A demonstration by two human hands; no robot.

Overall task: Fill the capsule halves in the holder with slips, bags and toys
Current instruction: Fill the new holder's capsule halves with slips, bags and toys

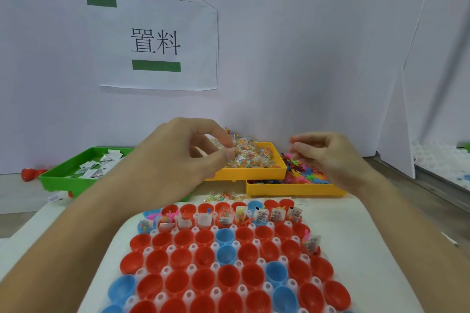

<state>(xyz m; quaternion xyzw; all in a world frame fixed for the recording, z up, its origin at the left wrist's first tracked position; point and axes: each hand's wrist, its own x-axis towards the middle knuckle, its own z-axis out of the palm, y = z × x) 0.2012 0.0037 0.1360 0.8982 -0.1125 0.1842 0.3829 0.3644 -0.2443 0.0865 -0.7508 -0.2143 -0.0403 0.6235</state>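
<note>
A white wall (279,58) stands right behind the counter (23,201), with a paper sign (157,40) taped on it. A white board (396,122) leans on my right side, so there is not much room there.

My left hand (173,160) is over the near yellow tray (254,175). Its grip pinches a little clear bag (230,147) of colored bits between thumb and fingertip. The bag is light, soft and slippery, so I hold it by its edge. My right hand (328,155) is over the other yellow tray (295,189), full of small plastic toys (302,173). Its fingers are curled, and I think they pinch something small and red, but I cannot tell for sure. The toys are stiff and light, with thin arms that snag, so I take one by its middle.

Paper slips (94,168) lie in the green tray (58,183) on my left. They are thin and bend easily.

The white holder (338,226) sits just below my hands. The far row of capsule halves (229,256) is filled, and one more cup on the right. The near rows look empty. The trays' walls are low, so I lift a little and come straight back to the open cups.
</note>
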